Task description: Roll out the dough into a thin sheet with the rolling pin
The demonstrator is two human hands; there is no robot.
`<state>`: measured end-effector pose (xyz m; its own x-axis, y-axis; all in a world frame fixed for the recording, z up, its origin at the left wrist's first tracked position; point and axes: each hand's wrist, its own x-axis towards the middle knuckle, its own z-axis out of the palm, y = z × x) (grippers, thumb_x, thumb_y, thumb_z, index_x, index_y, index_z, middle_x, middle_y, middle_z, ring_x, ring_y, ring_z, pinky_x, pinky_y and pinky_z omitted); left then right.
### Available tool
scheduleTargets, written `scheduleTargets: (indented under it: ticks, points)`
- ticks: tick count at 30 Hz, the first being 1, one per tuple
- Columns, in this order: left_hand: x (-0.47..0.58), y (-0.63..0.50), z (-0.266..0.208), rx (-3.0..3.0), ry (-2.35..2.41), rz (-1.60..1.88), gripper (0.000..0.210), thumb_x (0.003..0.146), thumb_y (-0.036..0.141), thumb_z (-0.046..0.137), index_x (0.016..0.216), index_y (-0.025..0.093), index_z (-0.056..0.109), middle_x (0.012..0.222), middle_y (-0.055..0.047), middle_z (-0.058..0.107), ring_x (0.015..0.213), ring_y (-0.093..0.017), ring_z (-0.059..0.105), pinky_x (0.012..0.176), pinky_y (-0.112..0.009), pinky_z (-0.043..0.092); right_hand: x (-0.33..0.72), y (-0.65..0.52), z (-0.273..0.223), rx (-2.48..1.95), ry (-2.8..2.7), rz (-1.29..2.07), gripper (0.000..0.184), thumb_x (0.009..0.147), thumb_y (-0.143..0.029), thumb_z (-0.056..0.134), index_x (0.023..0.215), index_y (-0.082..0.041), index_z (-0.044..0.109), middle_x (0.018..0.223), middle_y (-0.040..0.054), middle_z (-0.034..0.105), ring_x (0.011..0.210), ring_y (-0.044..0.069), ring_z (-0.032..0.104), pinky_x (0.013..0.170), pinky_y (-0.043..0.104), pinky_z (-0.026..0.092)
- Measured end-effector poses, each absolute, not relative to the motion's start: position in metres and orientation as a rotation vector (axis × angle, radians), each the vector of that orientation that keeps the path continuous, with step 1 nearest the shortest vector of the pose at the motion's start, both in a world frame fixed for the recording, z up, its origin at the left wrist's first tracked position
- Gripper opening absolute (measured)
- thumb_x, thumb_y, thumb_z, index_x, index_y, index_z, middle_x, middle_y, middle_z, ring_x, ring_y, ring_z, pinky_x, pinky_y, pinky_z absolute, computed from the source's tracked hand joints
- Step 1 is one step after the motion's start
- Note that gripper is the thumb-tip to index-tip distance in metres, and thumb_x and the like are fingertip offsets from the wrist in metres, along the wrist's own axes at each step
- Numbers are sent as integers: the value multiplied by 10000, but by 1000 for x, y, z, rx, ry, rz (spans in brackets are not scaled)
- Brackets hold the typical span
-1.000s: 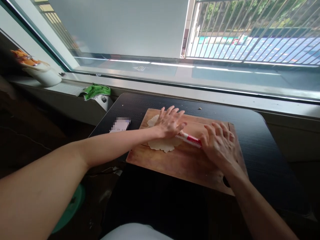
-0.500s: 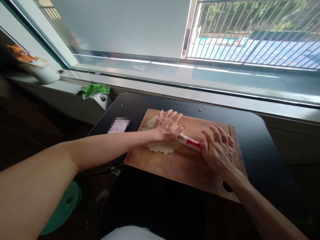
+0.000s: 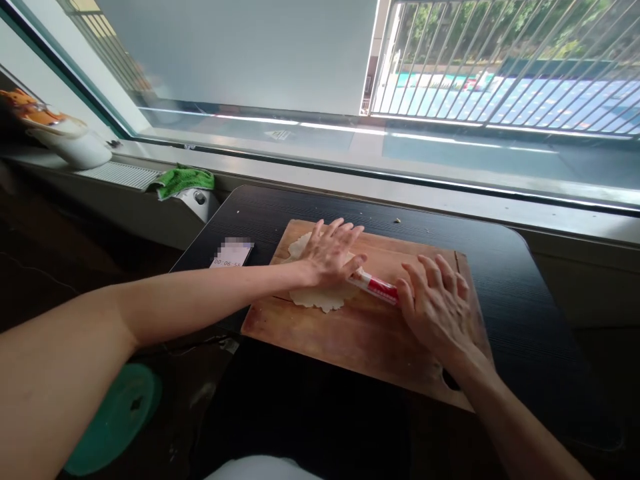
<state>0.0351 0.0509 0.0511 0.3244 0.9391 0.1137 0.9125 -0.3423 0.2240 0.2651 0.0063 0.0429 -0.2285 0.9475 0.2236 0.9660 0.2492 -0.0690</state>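
A thin, irregular sheet of dough (image 3: 320, 299) lies on the wooden cutting board (image 3: 310, 333), toward its left side. Across it runs a red-and-white cylinder (image 3: 377, 287), used like a rolling pin; its ends are hidden under my hands. My left hand (image 3: 333, 253) presses flat on the cylinder's left end above the dough, fingers stretched out and apart. On the other end rests my right hand (image 3: 437, 300), palm down over the right part of the board, its fingers extended and spread rather than wrapped round.
The board sits on a black table (image 3: 520, 300). A phone (image 3: 233, 253) showing a timer lies left of it. Beyond are a green cloth (image 3: 185, 180), a white bucket (image 3: 73, 143) and the window sill (image 3: 300, 170). A green basin (image 3: 117, 420) stands below left.
The view has shifted slightly, so most things sit a little farther left. Both hands stay on the cylinder over the board, with little visible change in their pose.
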Motion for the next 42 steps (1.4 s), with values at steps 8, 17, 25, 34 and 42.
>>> scheduleTargets:
  ticks: [8,17,25,34,42]
  points:
    - [56,114,67,2369,1886,414,603,1044,447,309,1590,191,323,1620,-112,411,1548,-310,242,1257,-597,133,272,82,51,-2074,-2116,48,571,1009,-463,303,1374,-155,616,1503,166,524,1478,357,323,1168,577,298]
    - [25,46,51,2648,1529,329,657,989,520,426,1569,216,376,1610,-104,429,1527,-316,278,1265,-572,104,267,7,43,-1763,-2317,-216,496,1034,-427,295,1250,-210,685,1474,139,554,1461,335,360,1166,535,319]
    - [44,98,71,2393,1772,171,657,1027,482,287,1613,184,272,1673,-107,316,1571,-300,176,1259,-605,93,272,76,49,-2054,-2112,15,567,1013,-478,323,1395,-171,608,1558,177,463,1489,369,330,1154,599,320]
    - [35,80,67,2457,1594,90,709,1005,572,303,1618,218,263,1695,-91,273,1570,-294,191,1263,-580,115,276,46,43,-1867,-2314,-85,549,1021,-480,303,1398,-228,614,1568,137,463,1493,339,321,1175,567,313]
    - [42,112,68,2431,1682,213,663,1031,508,264,1616,195,258,1678,-94,311,1569,-291,193,1261,-585,119,273,74,50,-2072,-2143,66,567,1012,-488,321,1408,-197,605,1563,168,462,1473,354,353,1144,596,357]
